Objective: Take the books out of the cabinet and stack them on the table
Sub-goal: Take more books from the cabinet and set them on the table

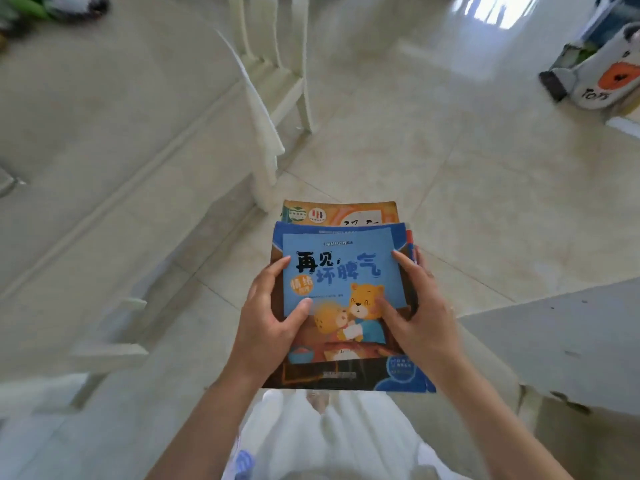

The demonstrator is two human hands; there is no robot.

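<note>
I carry a small pile of thin children's books in both hands, above the floor in the middle of the view. The top book [341, 268] has a blue cover with two cartoon bears. An orange book [349, 211] sticks out beyond it at the far edge. My left hand [266, 320] grips the pile's left side, thumb on the cover. My right hand [420, 313] grips the right side, thumb on the bears. The cabinet is not in view.
A pale marble-look table [104, 126] fills the left side, its corner [273, 147] close to the books. White chair legs [298, 81] stand behind it. A grey surface [554, 337] juts in at the right. A cartoon-printed bag [602, 74] sits far right on the tiled floor.
</note>
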